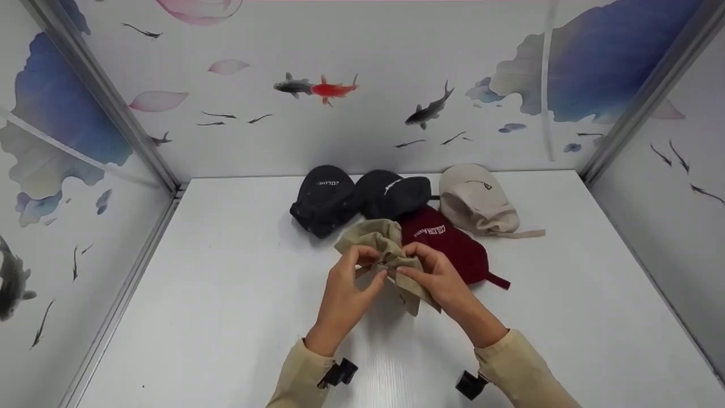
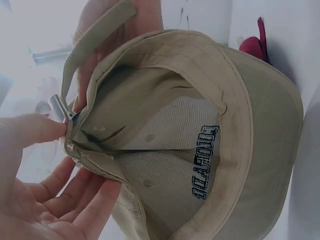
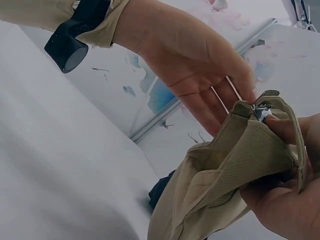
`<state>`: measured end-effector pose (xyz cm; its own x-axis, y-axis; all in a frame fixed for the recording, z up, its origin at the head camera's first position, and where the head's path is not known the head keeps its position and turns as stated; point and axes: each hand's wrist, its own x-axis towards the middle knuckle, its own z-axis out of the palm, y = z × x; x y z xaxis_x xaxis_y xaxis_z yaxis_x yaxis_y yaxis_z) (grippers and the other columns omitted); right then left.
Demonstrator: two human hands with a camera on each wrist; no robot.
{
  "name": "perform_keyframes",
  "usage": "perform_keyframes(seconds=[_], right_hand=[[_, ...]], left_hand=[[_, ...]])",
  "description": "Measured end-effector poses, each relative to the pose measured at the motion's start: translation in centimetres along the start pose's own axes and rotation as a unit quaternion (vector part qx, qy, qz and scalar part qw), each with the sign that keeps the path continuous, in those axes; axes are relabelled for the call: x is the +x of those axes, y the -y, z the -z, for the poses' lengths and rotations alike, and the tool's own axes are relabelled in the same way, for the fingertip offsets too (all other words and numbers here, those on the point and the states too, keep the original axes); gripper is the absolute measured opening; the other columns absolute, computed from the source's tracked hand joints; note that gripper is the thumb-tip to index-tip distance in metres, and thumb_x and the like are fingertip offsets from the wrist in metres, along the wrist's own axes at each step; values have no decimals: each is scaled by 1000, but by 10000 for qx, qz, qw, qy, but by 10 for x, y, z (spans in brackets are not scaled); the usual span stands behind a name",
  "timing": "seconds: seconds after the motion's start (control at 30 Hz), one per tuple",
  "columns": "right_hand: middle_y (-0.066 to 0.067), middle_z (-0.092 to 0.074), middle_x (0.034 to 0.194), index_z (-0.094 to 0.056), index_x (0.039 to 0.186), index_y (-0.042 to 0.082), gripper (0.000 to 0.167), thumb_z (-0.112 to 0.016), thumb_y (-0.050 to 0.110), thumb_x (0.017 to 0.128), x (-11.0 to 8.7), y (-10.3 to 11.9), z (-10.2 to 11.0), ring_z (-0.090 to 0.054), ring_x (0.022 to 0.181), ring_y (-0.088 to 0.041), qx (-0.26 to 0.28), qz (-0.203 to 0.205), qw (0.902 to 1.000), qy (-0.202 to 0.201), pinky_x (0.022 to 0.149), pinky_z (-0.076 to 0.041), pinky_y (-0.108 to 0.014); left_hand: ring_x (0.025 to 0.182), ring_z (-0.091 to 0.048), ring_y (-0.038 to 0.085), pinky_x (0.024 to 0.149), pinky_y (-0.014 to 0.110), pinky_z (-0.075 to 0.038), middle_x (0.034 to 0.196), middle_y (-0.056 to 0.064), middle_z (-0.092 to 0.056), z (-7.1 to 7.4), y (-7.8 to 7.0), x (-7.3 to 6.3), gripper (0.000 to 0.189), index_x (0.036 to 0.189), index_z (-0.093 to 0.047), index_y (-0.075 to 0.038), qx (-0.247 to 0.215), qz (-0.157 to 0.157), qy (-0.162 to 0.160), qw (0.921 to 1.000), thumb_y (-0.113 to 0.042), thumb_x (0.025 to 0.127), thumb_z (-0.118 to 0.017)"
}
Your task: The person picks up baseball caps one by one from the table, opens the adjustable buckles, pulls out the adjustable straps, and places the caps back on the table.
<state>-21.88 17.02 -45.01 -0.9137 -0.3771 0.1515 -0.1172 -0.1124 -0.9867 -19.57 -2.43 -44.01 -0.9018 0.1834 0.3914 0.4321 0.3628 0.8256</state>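
The left hand (image 1: pixel 348 293) and right hand (image 1: pixel 443 280) pinch a khaki baseball cap (image 1: pixel 371 229) near its strap buckle (image 2: pixel 59 109) above the worktop (image 1: pixel 226 311), before a maroon cap (image 1: pixel 447 246) and, near the far edge, two dark caps (image 1: pixel 325 192) and a beige cap (image 1: pixel 476 198).

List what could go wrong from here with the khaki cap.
1. On the khaki cap, the strap runs to a small metal buckle; with the left fingers and right fingers crowded there, it might twist or slip.
2. The cap's soft fabric looks bunched, so squeezing may crease it.
3. The dark red cap appears close by in the head view and could get nudged.
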Motion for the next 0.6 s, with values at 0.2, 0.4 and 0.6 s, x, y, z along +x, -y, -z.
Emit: perform_keyframes(seconds=[0.2, 0.4, 0.6], right_hand=[[8, -65, 98, -61, 105, 11, 13, -63, 4, 95, 3, 0, 1, -61, 89, -5, -7, -32, 10000, -9, 78, -52, -18], [9, -65, 97, -60, 104, 13, 13, -63, 4, 95, 4, 0, 6, -62, 88, -4, -60, 51, 9999, 81, 76, -52, -17], [11, -64, 95, -58, 104, 15, 14, -62, 4, 96, 5, 1, 9, -61, 84, -1, -2, 143, 9985, 530, 72, -51, -15]], left_hand=[[100, -66, 18, 87, 30, -58, 108, 7, -66, -1, -3, 4, 21, 112, -61, -7, 203, -74, -44, 9998, -6, 92, -69], [97, -69, 17, 83, 28, -59, 104, 6, -66, -1, -1, 9, 16, 105, -62, -8, 292, -109, -129, 9994, -3, 91, -67], [94, -69, 15, 82, 28, -59, 100, 5, -65, 5, 1, 10, 15, 102, -61, -8, 461, -164, -191, 9986, 1, 91, -65]])
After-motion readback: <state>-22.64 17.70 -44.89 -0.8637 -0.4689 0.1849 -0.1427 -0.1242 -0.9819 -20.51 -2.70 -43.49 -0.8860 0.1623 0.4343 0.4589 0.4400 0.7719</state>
